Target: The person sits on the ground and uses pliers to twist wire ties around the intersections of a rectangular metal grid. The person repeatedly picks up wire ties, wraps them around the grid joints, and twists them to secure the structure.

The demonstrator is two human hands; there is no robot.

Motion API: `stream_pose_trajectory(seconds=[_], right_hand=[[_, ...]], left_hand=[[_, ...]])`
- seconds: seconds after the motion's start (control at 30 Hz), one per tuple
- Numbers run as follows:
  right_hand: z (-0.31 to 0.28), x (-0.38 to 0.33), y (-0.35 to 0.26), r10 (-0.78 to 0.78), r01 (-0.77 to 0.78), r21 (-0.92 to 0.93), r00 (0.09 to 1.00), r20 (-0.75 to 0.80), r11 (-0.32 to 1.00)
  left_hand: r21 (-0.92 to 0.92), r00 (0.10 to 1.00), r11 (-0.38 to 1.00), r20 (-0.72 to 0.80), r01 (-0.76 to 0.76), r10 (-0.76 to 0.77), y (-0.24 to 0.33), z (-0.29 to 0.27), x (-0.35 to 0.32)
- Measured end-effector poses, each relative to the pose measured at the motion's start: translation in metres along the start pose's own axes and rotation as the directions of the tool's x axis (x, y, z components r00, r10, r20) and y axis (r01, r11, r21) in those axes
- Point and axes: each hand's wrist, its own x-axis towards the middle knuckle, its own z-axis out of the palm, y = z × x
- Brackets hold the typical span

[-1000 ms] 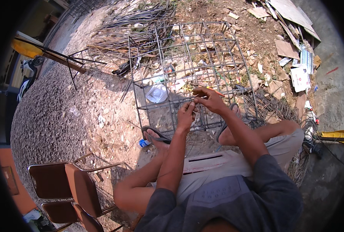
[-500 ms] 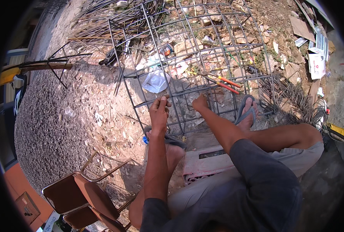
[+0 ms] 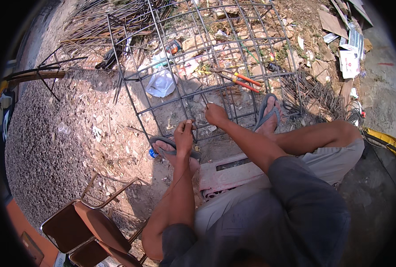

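Observation:
In front of me a cage of dark steel rebar rests on the ground, its bars crossing in a grid. At its near edge my left hand is closed, thumb against fingers; what it pinches is too small to name. My right hand makes a fist just beyond it to the right, by the near bars. A short dark rod shows at this fist; I cannot tell whether the hand grips it or it belongs to the cage. Pliers-like cutters with red and yellow handles lie across the bars.
Loose rebar is heaped at the far left, near a white plastic bag. A brown metal-framed chair lies at the lower left. Bundled stirrups and cardboard are at the right. My sandalled feet are by the cage.
My left hand has lowered toward me, and my right hand has shifted nearer the left one. The whole view has swung slightly, moving the scene leftward and up.

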Motion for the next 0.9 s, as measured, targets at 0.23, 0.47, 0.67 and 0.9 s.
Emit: stream_pose_trajectory(seconds=[0.23, 0.47, 0.67, 0.9], right_hand=[[-0.082, -0.039, 0.006, -0.267, 0.097, 0.430, 0.895, 0.357, 0.898], [-0.132, -0.078, 0.006, -0.336, -0.063, 0.641, 0.810, 0.480, 0.765], [-0.101, -0.061, 0.049, -0.292, 0.293, -0.025, 0.956, 0.041, 0.956], [-0.074, -0.063, 0.045, -0.237, 0.229, -0.061, 0.955, -0.176, 0.971]], left_hand=[[0.134, 0.983, 0.978, 0.104, -0.162, 0.148, -0.053, 0.005, 0.001], [0.017, 0.942, 0.996, 0.327, -0.084, 0.074, -0.055, 0.040, -0.024], [0.212, 0.909, 0.904, 0.279, -0.372, 0.309, -0.056, 0.043, -0.020], [0.408, 0.941, 0.848, 0.152, -0.338, 0.302, -0.067, 0.041, -0.019]])
